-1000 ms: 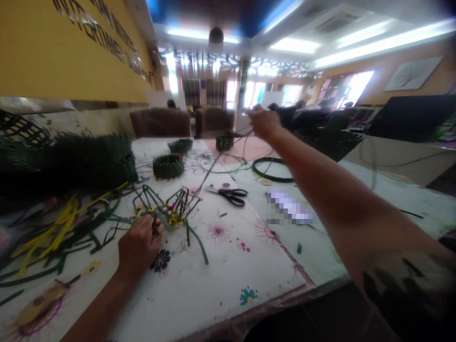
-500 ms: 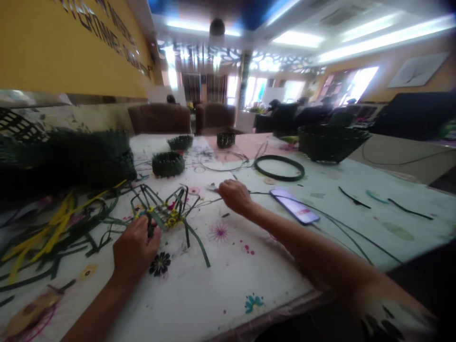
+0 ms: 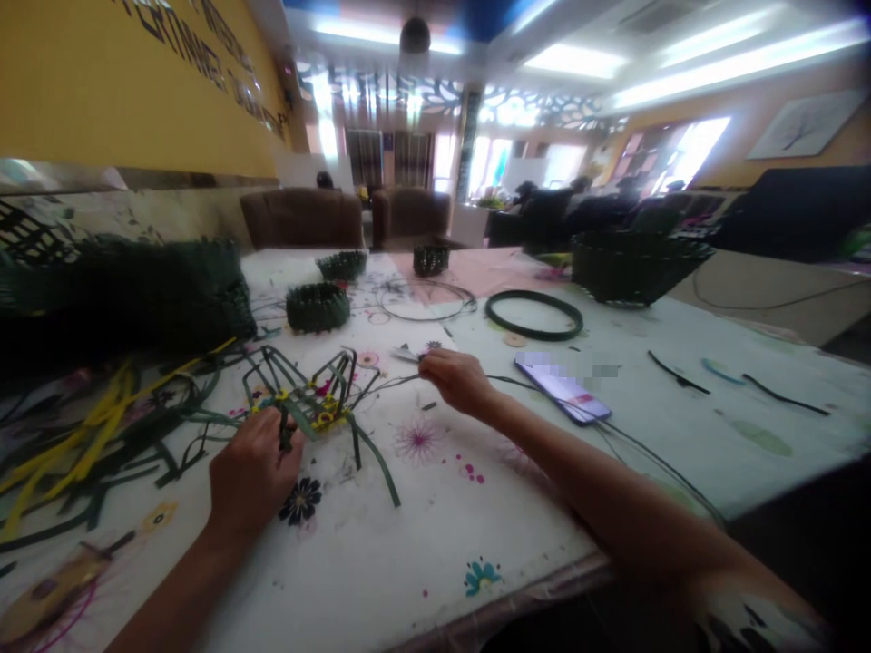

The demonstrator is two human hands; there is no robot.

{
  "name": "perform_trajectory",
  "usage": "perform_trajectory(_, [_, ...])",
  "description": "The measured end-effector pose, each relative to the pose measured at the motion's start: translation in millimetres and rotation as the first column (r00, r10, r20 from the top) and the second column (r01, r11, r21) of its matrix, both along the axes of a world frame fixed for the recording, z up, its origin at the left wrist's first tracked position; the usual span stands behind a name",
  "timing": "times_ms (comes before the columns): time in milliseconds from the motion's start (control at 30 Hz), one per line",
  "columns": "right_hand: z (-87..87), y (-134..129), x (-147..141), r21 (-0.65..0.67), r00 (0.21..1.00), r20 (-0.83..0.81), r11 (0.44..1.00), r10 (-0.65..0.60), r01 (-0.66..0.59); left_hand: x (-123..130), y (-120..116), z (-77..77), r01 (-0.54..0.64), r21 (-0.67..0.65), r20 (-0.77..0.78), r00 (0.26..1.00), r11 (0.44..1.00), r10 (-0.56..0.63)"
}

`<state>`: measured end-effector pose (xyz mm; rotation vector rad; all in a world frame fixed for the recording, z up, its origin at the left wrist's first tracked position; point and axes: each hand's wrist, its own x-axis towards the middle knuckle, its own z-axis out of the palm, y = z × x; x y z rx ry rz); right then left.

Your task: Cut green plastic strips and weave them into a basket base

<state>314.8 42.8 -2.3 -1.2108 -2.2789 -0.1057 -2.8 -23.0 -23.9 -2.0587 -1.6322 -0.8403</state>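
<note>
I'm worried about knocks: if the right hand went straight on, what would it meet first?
Probably the scissors, whose blades stick out just past the right hand; depth is unclear, so it may be touching them.

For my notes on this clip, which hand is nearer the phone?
Right. The right hand is just beside the phone, a little apart from it. The left hand is much farther off, at the green strip frame.
</note>
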Motion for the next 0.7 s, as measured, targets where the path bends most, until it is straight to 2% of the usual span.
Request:
perform_trajectory(100, [7.4, -3.7, -6.0, -0.045, 0.999, -0.013, 0.998, -0.051, 0.050, -0.5, 0.7, -1.1, 0.032, 0.033, -0.051, 0.998, 0.999, -0.031])
perform_trajectory(233, [21.8, -12.2, -6.9, -0.175, 0.998, 0.023, 0.983, -0.050, 0.053, 0.3, 0.7, -1.5, 0.049, 0.049, -0.079, 0.996, 0.998, -0.045])
perform_trajectory(433, [31.4, -23.8, 2.3, -0.348, 0.974, 0.226, 0.934, -0.004, 0.084, 3.5, -1.9, 0.5, 0.036, 0.052, -0.122, 0.992, 0.998, -0.029])
perform_trajectory(533, [34.1, -27.2, 17.5, -0.326, 0.929, 0.359, 0.922, -0.084, 0.209, 3.4, -2.4, 2.6, -0.004, 0.048, -0.118, 0.993, 0.999, 0.009])
perform_trajectory(700, [48.7, -32.7, 55.5, -0.148, 0.825, 0.448, 0.882, -0.344, 0.448, 7.7, -3.4, 4.0, 0.017, 0.076, -0.117, 0.993, 0.997, -0.008])
